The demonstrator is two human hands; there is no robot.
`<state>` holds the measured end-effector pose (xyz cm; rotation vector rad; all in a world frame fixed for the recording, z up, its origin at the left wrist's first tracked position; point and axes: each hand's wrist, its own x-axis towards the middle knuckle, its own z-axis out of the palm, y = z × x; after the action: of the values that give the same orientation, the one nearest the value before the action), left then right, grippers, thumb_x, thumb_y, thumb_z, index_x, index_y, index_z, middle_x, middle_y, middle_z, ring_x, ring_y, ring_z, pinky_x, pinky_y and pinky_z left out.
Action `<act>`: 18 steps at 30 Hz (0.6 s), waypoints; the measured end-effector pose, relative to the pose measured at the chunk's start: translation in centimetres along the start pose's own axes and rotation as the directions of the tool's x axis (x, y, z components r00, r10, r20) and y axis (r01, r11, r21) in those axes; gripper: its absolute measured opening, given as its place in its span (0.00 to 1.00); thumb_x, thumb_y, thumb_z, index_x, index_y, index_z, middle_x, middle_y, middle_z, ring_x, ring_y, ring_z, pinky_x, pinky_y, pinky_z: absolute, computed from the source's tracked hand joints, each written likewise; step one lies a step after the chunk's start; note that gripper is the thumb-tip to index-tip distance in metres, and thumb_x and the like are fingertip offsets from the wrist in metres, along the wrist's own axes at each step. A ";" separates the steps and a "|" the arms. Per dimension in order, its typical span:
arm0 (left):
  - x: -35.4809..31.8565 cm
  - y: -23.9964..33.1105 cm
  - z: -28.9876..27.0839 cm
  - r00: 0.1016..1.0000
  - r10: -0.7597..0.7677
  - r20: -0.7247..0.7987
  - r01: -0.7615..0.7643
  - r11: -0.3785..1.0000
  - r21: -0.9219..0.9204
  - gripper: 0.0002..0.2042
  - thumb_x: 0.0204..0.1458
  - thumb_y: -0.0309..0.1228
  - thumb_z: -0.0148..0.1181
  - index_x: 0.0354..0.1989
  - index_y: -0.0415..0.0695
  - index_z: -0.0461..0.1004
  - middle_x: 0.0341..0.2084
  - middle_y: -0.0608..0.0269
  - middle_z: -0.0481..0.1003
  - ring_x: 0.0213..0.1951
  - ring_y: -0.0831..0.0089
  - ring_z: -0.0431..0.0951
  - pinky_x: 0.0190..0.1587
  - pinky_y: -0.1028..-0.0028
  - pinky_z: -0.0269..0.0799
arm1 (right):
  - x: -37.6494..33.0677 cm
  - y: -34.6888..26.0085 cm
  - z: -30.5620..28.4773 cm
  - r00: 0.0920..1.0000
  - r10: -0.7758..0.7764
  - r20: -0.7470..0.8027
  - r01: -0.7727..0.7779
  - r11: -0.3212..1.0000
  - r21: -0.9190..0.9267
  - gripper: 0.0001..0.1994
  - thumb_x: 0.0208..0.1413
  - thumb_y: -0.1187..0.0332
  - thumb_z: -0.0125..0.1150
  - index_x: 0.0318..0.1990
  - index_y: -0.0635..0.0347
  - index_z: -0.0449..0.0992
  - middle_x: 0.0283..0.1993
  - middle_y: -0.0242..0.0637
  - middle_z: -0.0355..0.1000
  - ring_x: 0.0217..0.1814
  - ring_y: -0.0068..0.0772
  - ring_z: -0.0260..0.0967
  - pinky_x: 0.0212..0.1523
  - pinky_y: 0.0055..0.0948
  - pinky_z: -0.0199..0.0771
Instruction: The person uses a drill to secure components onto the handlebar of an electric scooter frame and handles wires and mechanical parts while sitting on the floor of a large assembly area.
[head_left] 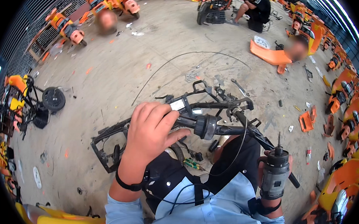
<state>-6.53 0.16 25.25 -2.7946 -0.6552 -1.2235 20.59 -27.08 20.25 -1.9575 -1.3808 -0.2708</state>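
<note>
A stripped scooter frame (111, 129) stands right in front of me, its black handlebar (230, 129) running across my knees. My left hand (150, 132) is closed over the bar's left end, thumb stretched along it, beside the black switch housing (205, 127). In my right hand (262, 168) is a grey and black power drill (275, 176), held by its body with the bit pointing up and away from me. The drill is next to the bar's right end, and whether they touch I cannot tell. A thin cable (244, 143) loops down from the bar.
Green-handled pliers (193, 164) lie below the frame. A long cable (172, 59) arcs over the concrete floor. Orange panels (270, 53) and loose parts are scattered at right. Orange scooters (343, 176) line the right side. Another person (259, 6) squats far right.
</note>
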 end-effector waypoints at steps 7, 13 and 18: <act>1.0 1.6 0.0 0.998 -0.054 0.028 0.054 0.998 -0.015 0.22 0.28 0.30 0.77 0.36 0.45 0.77 0.36 0.62 0.74 0.41 0.58 0.74 0.45 0.60 0.69 | 1.6 0.3 0.4 0.958 -0.225 -0.180 0.188 0.962 -0.198 0.08 0.34 0.66 0.67 0.25 0.51 0.77 0.21 0.30 0.67 0.25 0.38 0.64 0.31 0.37 0.57; 0.7 2.0 -0.3 0.998 -0.047 0.052 0.049 0.998 -0.025 0.23 0.27 0.28 0.77 0.37 0.43 0.78 0.36 0.61 0.74 0.42 0.56 0.73 0.44 0.60 0.69 | 1.6 0.3 -0.4 0.940 -0.284 -0.188 0.254 0.953 -0.165 0.12 0.36 0.66 0.66 0.32 0.58 0.78 0.34 0.35 0.81 0.27 0.31 0.71 0.30 0.32 0.57; 1.4 2.5 -0.8 0.994 0.027 0.102 -0.025 1.000 -0.019 0.25 0.29 0.26 0.74 0.43 0.44 0.78 0.41 0.59 0.75 0.47 0.56 0.73 0.51 0.58 0.67 | 2.1 -0.1 -0.5 0.942 -0.292 -0.166 0.259 0.946 -0.194 0.12 0.38 0.66 0.65 0.33 0.58 0.79 0.34 0.34 0.81 0.28 0.29 0.72 0.31 0.30 0.57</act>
<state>-5.22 -1.74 27.17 -2.8866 -0.6138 -1.0937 21.50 -25.89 21.78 -1.8097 -1.5432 -0.7134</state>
